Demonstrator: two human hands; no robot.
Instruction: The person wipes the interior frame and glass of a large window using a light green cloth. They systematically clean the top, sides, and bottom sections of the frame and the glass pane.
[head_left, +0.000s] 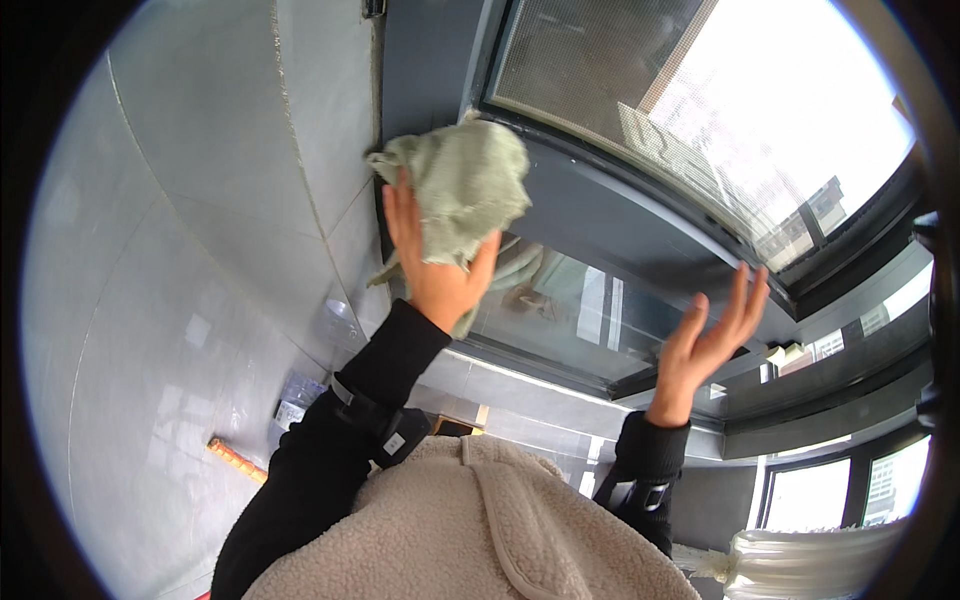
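Observation:
A pale green cloth (462, 185) is bunched against the dark grey window frame at its left corner, beside the tiled wall. My left hand (440, 280) presses and grips it, thumb on the near right side and a finger along its left edge; the other fingers are hidden by the cloth. Farther right, my right hand (705, 345) holds nothing, its fingers stretched out and apart. Its fingertips are next to the lower right part of the window frame (620, 220); whether they touch it I cannot tell.
Above the frame is a window pane (780, 110) with a mesh screen; a lower glass pane (560, 310) lies beneath it. Grey tiled wall (200, 230) rises on the left. An orange rod-like thing (237, 459) is at lower left, a white plastic-wrapped bundle (815, 563) at lower right.

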